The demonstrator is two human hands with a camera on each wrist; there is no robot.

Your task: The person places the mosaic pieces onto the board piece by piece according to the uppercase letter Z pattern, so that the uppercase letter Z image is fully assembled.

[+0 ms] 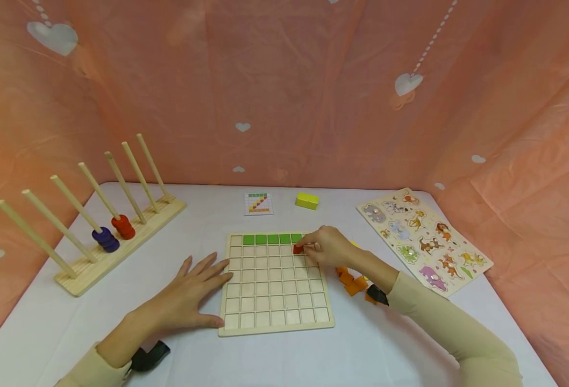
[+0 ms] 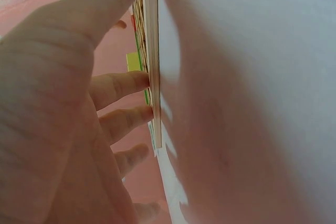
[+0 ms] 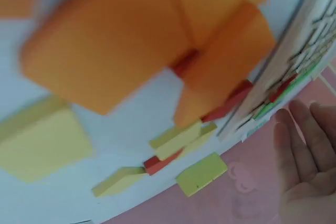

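White table [image 1: 386, 338] bears printed card [image 1: 258, 204] — hands [image 1: 190, 293] [image 1: 329, 246] touch board [image 1: 275, 290], red tile [image 1: 297, 249].

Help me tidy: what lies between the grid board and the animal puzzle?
Orange tiles and yellow ones, partly behind the right forearm, in the head view; the right wrist view adds red ones.

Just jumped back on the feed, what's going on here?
A person's right hand pinches a red tile at the grid board, just below the right end of a row of five green tiles. The left hand, fingers spread, touches the board's left edge. Loose orange tiles lie right of the board, and a patterned card lies beyond it.
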